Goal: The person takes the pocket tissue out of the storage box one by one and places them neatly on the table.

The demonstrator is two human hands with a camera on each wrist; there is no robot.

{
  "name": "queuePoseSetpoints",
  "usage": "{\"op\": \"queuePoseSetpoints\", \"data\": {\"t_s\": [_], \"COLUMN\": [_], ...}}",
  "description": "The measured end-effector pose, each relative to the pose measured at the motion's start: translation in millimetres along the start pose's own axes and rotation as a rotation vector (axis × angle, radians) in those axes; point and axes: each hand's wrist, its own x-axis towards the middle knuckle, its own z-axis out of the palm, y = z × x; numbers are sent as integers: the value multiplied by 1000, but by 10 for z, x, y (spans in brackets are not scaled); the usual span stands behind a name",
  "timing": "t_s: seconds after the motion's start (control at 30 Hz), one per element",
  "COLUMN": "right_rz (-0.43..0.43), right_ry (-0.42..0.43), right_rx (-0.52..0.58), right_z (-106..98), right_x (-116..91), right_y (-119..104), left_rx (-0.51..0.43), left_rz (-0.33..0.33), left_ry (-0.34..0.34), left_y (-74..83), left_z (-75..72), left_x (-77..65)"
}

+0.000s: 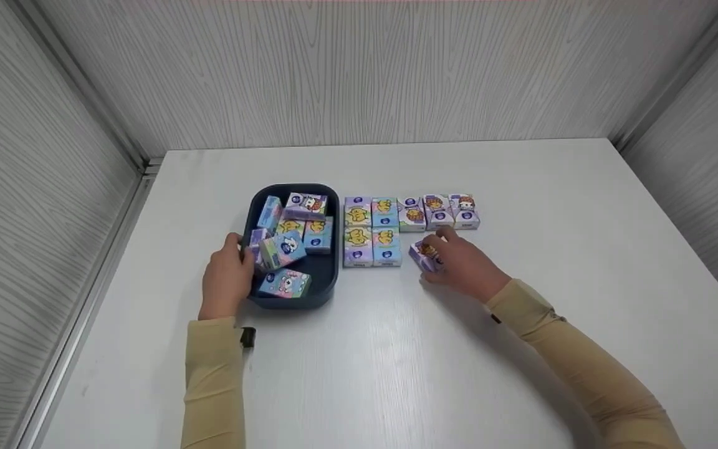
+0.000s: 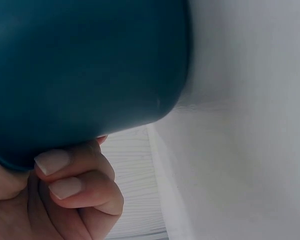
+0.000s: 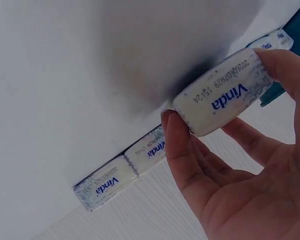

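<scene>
My right hand (image 1: 468,265) pinches a small purple tissue pack (image 1: 424,254) between thumb and fingers, right of the rows of packs. In the right wrist view, this tissue pack (image 3: 220,95) shows its end with the word Vinda and a printed date code. At the left, my left hand (image 1: 227,277) grips the left rim of a dark blue plastic bin (image 1: 336,274). The left wrist view has its curled fingers (image 2: 85,187) against the bin's wall (image 2: 90,75). Inside the bin lie several tissue packs (image 1: 287,284) in a loose heap, some tilted on others.
Right of the bin, several tissue packs (image 1: 412,215) form a back row, side by side. Two more, one lilac (image 1: 358,246) and one blue (image 1: 387,247), lie in front of its left end. Wood-grain panels (image 1: 359,75) enclose the white table (image 1: 359,374) at the back and sides.
</scene>
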Motion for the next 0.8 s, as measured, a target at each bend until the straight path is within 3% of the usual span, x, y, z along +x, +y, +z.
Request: {"op": "queuePoseSetpoints", "data": {"t_s": [0.37,0.57,0.8], "right_rz": [33,36,10], "right_ry": [-16,49,105], "right_rx": [104,179,181], "right_z": [45,73,92], "right_x": [49,81,100], "right_y": [-59,-88,-101], "left_rx": [2,-19,-34], "left_rz": [-8,-31,-33], "left_ry": [-1,-25,-32], "left_y": [-12,-5,-9], "left_z": [-15,-14,6], "left_x": [3,3,13]}}
